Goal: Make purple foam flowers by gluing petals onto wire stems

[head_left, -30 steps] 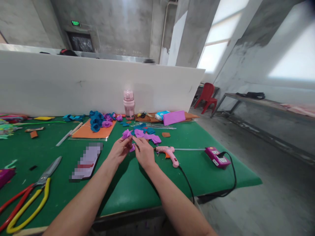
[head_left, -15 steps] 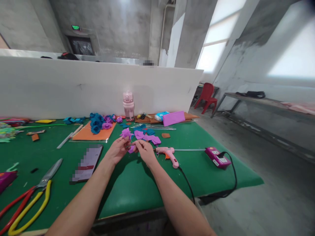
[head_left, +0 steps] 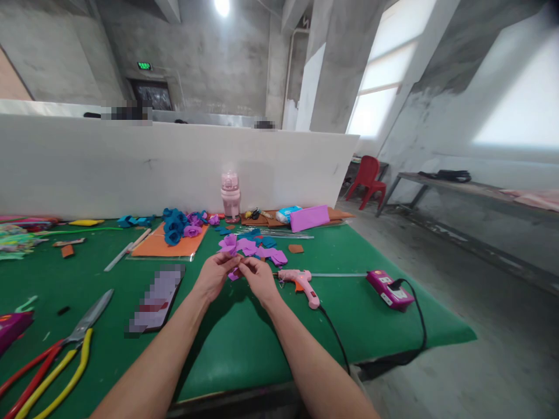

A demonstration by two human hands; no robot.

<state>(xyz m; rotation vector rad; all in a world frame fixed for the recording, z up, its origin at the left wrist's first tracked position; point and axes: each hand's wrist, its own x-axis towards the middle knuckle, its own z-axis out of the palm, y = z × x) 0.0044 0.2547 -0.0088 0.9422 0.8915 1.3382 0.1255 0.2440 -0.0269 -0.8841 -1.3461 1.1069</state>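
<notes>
My left hand [head_left: 217, 274] is closed in a pinch at the base of a purple paper flower [head_left: 227, 243], which stands up above the fingertips. Close against it, my right hand [head_left: 258, 278] pinches at the same spot below the flower; whatever lies between its fingertips is too small to make out. Under the fingers a loose purple petal [head_left: 234, 274] shows in part. Just beyond my hands lie more purple petals [head_left: 275, 255] and blue petals [head_left: 267, 241]. A pink glue gun [head_left: 301, 280] rests to the right of my right hand.
A phone [head_left: 158, 299] and large scissors [head_left: 78, 337] lie left on the green table [head_left: 236, 361]. Finished blue flowers [head_left: 173, 226] sit on orange sheets [head_left: 148, 245]. A pink bottle [head_left: 230, 198] stands by the white partition [head_left: 183, 163]. The glue gun's cord crosses near a purple power strip [head_left: 389, 291].
My hands have come closer together, the right fingertips now meeting the left under the flower. The whole view has shifted slightly downward in the frame as the head tilted up.
</notes>
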